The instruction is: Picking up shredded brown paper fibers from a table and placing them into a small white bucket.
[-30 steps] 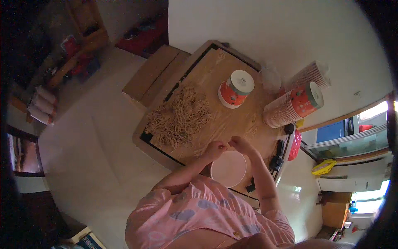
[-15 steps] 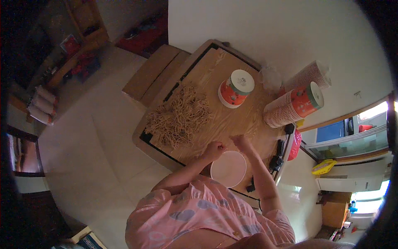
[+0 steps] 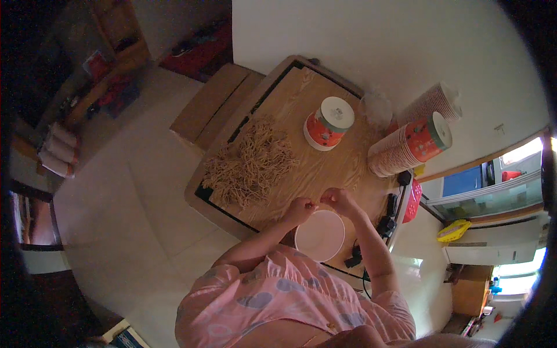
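My left hand [image 3: 299, 210] is closed in a pinch at the far rim of an open white paper bucket [image 3: 320, 236], which stands at the table's near edge. Close beside it, my right hand [image 3: 339, 201] has its fingers bent and pressed together, fingertips almost meeting the left ones. Whatever either hand pinches is too small to make out. To the left of my hands lies a tangled heap of tan paper cords [image 3: 255, 163]. Beyond them a red, green and white paper bucket [image 3: 329, 123] stands upside down on the wood-grain table [image 3: 310, 174].
At the table's right side leans a tall stack of nested paper buckets [image 3: 409, 145], with another stack [image 3: 432, 106] behind it. Black adapters with cables [image 3: 386, 227] lie along the right edge, near a pink basket [image 3: 412, 200]. A cardboard box [image 3: 216, 104] adjoins the far left.
My right hand has shifted slightly left and down, bringing its fingertips closer to the left hand's. The left hand stays at the bucket's rim, nearly still.
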### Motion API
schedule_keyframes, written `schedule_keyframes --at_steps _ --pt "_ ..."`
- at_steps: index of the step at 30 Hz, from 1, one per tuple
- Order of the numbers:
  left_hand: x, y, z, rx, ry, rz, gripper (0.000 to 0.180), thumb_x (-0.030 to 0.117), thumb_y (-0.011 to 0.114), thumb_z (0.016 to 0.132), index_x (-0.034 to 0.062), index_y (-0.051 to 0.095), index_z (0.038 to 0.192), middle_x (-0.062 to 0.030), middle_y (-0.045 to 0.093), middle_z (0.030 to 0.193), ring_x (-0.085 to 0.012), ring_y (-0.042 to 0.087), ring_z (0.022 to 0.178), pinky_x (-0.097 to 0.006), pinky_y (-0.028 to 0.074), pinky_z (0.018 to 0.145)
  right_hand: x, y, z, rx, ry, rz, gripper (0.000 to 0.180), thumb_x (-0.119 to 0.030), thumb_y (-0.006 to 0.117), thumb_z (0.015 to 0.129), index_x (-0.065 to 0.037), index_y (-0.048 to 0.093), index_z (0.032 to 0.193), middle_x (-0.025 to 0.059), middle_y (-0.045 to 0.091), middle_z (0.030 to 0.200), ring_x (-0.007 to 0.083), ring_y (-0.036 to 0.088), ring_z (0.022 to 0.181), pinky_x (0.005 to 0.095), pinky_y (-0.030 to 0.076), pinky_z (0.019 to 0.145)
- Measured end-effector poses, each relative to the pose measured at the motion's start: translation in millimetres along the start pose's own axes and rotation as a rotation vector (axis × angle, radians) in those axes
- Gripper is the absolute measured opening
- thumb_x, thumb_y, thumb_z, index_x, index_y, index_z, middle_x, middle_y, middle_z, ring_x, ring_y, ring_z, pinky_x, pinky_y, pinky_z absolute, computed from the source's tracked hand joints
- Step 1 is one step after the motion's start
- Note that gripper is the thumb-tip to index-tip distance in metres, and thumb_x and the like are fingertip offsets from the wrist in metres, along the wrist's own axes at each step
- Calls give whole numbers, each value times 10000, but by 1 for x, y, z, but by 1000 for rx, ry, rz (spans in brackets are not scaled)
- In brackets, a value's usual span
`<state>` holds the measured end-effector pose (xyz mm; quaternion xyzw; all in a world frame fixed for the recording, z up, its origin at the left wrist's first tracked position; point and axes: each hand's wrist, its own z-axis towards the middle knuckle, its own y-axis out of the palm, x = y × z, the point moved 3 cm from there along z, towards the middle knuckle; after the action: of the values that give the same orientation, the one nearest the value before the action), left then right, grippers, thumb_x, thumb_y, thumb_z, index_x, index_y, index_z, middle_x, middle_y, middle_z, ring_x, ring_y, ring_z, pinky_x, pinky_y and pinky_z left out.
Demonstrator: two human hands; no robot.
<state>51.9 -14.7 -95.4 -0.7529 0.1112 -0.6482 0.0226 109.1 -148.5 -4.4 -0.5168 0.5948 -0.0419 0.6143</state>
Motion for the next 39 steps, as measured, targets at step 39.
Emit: schedule_keyframes --at_steps 39 --pt "-12 -7 6 -206 -413 -725 134 198 587 752 70 597 792 -4 562 720 -104 525 658 -233 408 572 -3 43 -14 368 229 143 124 -118 562 768 -5 590 811 114 563 740 207 554 642 294 436 594"
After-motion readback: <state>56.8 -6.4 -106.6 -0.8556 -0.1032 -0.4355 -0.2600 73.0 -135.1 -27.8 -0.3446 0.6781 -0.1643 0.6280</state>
